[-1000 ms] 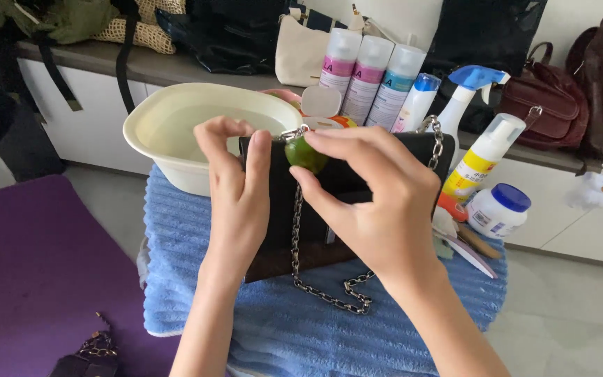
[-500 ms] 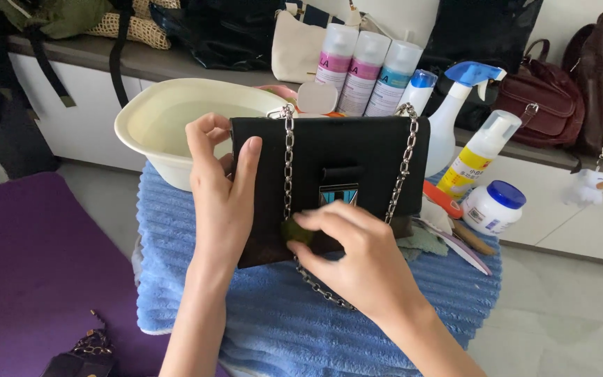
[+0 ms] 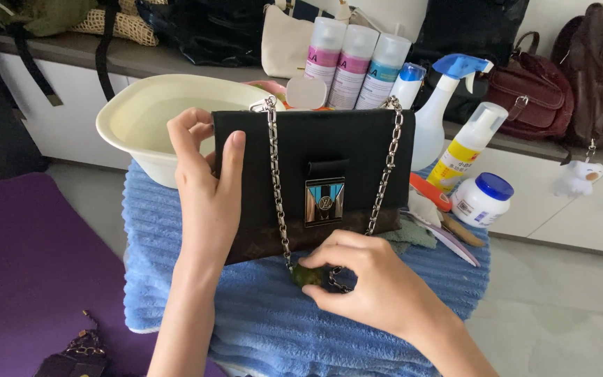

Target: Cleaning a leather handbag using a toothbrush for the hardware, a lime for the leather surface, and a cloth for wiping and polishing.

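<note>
Over the blue towel (image 3: 246, 314), left hand (image 3: 207, 192) clasping black bag (image 3: 315, 174), right hand (image 3: 371, 283) pinching green sponge (image 3: 306, 275).

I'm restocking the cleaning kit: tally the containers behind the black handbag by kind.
Tall capped bottles: 3
Small white bottle with blue cap: 1
Trigger spray bottle: 1
Foam pump bottle: 1
White jar with blue lid: 1
Cream basin: 1
Total: 8
</note>
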